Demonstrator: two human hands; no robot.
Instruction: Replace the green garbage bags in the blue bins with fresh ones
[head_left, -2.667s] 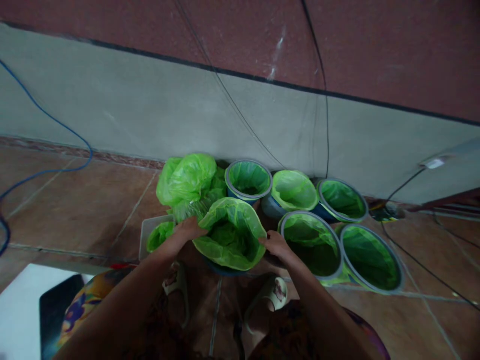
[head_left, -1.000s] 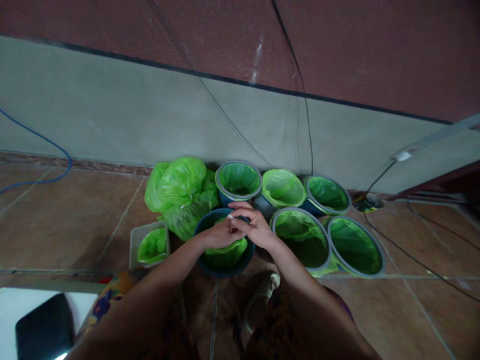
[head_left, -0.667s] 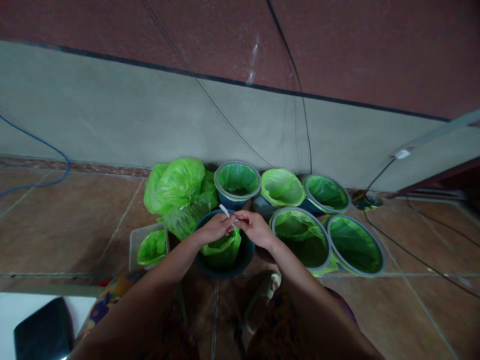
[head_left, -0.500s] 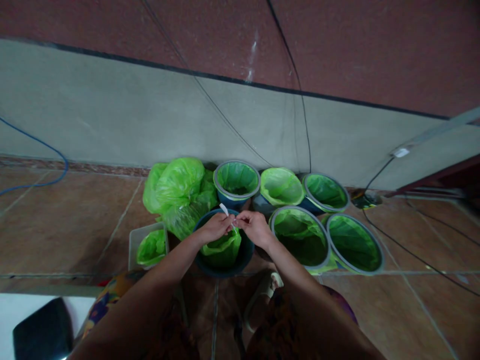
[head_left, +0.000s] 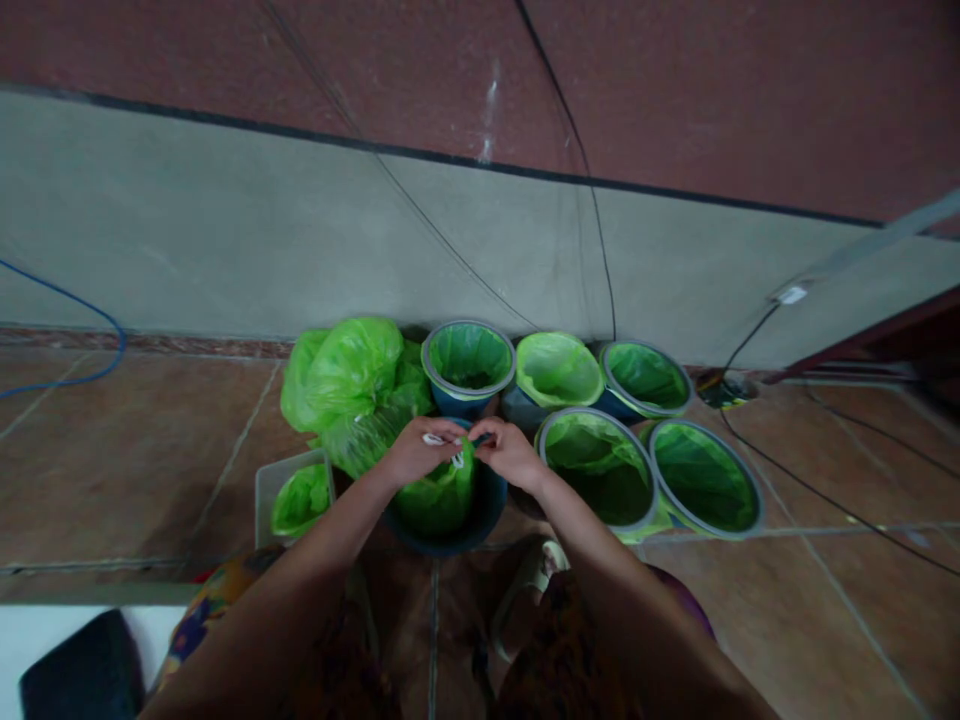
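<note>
A dark blue bin [head_left: 480,515] stands on the floor right in front of me with a green plastic bag [head_left: 437,495] gathered up inside it. My left hand [head_left: 415,452] and my right hand [head_left: 510,453] meet above the bag's bunched neck, both with fingers pinched. A thin white tie [head_left: 442,442] shows between the fingertips of both hands at the neck.
Several grey-rimmed bins lined with green bags [head_left: 600,465] stand to the right and behind, against the wall. A heap of filled green bags [head_left: 351,370] lies at the left. A small clear tub [head_left: 264,490] holds green plastic. Cables [head_left: 795,480] run over the tiled floor.
The bag's open mouth, earlier folded wide over the bin rim, has been gathered into a neck inside the bin. Both hands came together and now work a white tie at it.
</note>
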